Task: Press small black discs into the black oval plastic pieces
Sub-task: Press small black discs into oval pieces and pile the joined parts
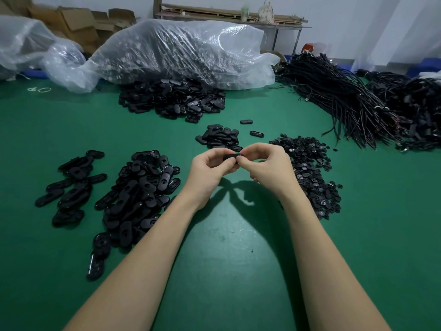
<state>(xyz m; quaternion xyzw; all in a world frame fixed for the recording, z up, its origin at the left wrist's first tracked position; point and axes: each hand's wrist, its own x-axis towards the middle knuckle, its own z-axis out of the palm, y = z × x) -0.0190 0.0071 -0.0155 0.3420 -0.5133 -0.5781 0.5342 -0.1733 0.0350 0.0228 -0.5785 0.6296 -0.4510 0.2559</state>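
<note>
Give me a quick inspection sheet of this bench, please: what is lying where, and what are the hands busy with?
Surface: green mat, faint white marks far left.
Job's things: one oval piece held above the mat; pile of oval pieces to the left, a smaller scatter beyond it; small stack ahead; pile of small discs to the right.
Clutter: large clear bag of black parts at the back, more ovals spilled before it.
Hands: left hand and right hand both pinch the oval piece; whether a disc is in it cannot be seen.
Cables: black cable bundles far right.
Surroundings: cardboard boxes, wooden shelf, white wall.
</note>
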